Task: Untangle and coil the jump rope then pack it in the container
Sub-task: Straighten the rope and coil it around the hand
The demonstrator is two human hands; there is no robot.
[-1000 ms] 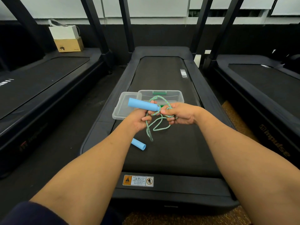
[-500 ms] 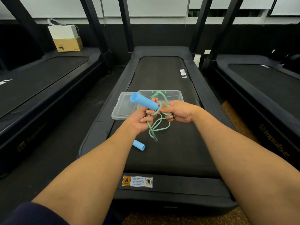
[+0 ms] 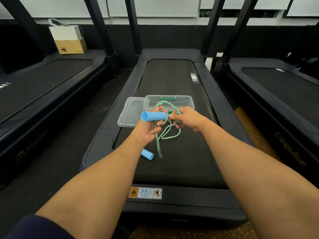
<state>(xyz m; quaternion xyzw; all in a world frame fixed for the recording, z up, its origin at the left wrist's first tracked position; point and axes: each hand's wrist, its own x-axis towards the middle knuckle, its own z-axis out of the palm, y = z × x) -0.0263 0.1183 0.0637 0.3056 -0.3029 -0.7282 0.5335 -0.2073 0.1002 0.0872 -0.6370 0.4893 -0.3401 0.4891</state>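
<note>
A green braided jump rope [image 3: 168,133] hangs tangled between my hands over the treadmill belt. My left hand [image 3: 148,130] grips the rope beside one light blue handle [image 3: 153,116], which points left. My right hand [image 3: 188,119] pinches a rope loop at the knot. The second blue handle [image 3: 147,154] lies on the belt below my left wrist. A clear plastic container [image 3: 170,101] stands open on the belt just beyond my hands, and its clear lid [image 3: 129,114] lies beside it on the left.
The black treadmill belt [image 3: 172,80] runs away from me between raised side rails. Two more treadmills flank it left and right. A white box on a cardboard box [image 3: 70,46] sits at the far left. A warning sticker [image 3: 145,193] marks the near edge.
My hands have drawn slightly apart and the rope loops hang lower. The held blue handle has swung, its open end now facing more toward me.
</note>
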